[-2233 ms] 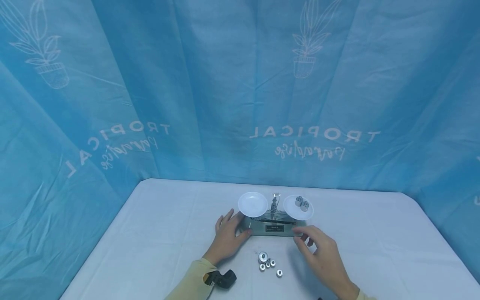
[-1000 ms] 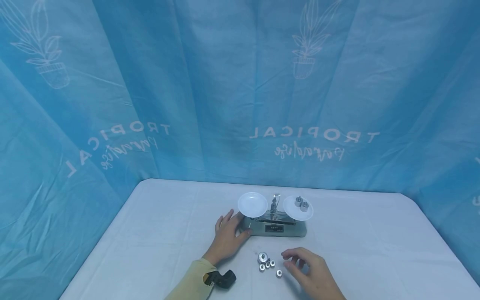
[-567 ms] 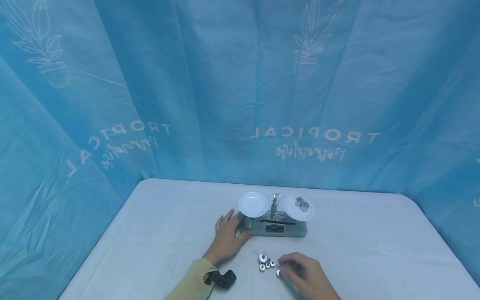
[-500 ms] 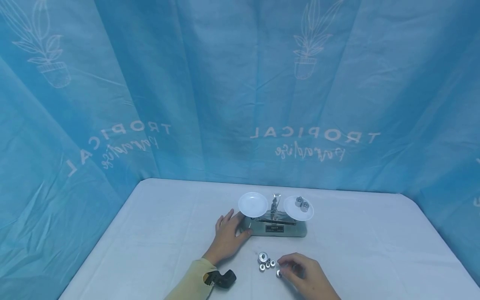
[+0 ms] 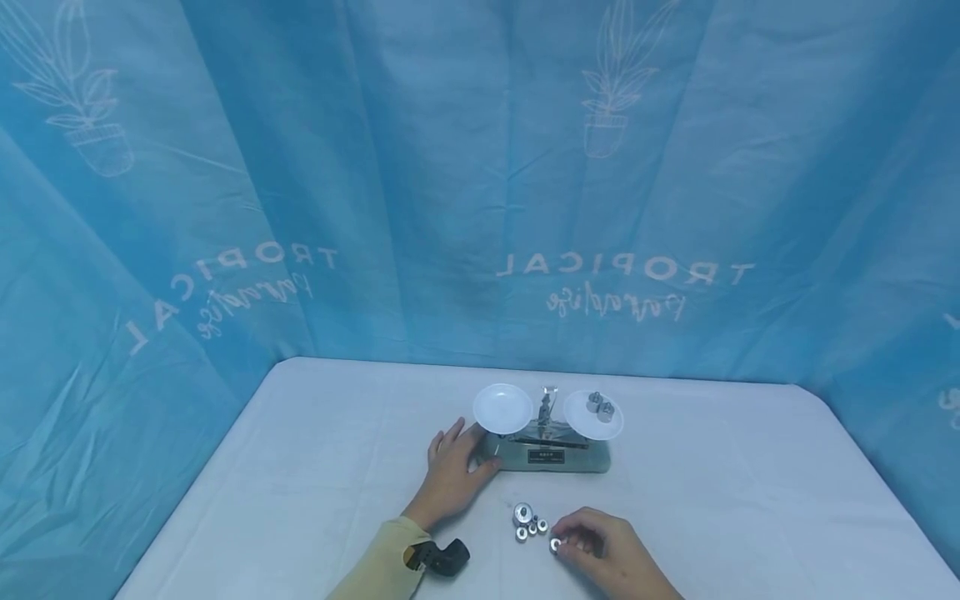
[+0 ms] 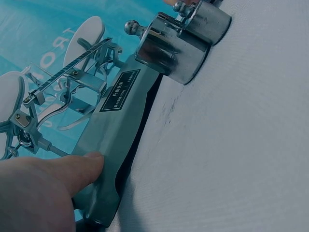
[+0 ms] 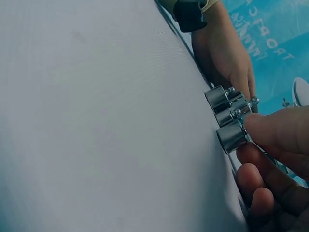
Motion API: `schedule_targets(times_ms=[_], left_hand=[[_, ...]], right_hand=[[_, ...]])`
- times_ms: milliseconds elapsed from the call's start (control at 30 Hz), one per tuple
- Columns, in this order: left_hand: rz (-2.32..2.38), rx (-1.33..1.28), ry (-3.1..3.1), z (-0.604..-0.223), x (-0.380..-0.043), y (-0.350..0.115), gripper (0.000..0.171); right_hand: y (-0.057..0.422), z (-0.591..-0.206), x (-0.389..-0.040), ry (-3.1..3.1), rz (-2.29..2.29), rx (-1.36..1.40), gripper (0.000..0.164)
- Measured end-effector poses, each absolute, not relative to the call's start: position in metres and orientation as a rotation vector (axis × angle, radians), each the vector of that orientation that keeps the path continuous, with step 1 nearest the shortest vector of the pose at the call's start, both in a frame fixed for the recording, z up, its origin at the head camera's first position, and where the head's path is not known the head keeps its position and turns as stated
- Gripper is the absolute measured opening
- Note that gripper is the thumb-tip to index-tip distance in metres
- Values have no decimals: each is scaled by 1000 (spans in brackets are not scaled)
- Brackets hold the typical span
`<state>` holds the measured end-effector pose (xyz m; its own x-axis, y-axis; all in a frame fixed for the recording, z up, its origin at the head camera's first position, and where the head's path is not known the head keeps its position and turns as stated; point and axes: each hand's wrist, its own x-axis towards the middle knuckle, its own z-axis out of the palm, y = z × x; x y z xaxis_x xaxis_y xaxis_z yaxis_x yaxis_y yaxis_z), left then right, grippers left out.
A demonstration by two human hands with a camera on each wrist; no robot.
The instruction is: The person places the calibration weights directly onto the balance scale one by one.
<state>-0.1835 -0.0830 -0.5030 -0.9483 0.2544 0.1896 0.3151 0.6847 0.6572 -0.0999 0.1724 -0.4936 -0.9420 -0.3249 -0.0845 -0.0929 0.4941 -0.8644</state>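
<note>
A green balance scale (image 5: 553, 460) stands near the middle of the table, with two white pans. My left hand (image 5: 450, 479) holds the left end of its base; in the left wrist view the thumb (image 6: 79, 169) lies on the base and the other fingers are hidden. On the right pan (image 5: 581, 427) sit two metal weights (image 5: 600, 407), while the left pan (image 5: 503, 408) is bare. With thumb and forefinger my right hand (image 5: 603, 550) pinches a small metal weight (image 7: 231, 137) by its knob, at table level.
Several more weights (image 5: 522, 514) stand in a cluster just left of the right hand. A black wrist device (image 5: 442, 557) is strapped at the left sleeve. A blue printed curtain (image 5: 450, 208) hangs behind the white-covered table (image 5: 315, 442).
My right hand has come from beside the scale's front right down toward the viewer to the lone weight, and its fingertips have closed on the knob. The left hand stays put.
</note>
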Motion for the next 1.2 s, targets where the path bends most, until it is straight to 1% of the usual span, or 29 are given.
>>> schedule_targets(times_ms=[367,767,1200], left_hand=[[-1103,-474,-2814,-501,-183,-84,62],[-1108,-482,-2805,-501,-183,-83,63],[-1123,-481,-2805,-503,-184,-84,62]], right_hand=[[171,-497,-102,2565,-1387,-400,9],[172,-497,-101,2572,-1440,-430,4],[171,-499,-99,2529,-1492,-383,8]])
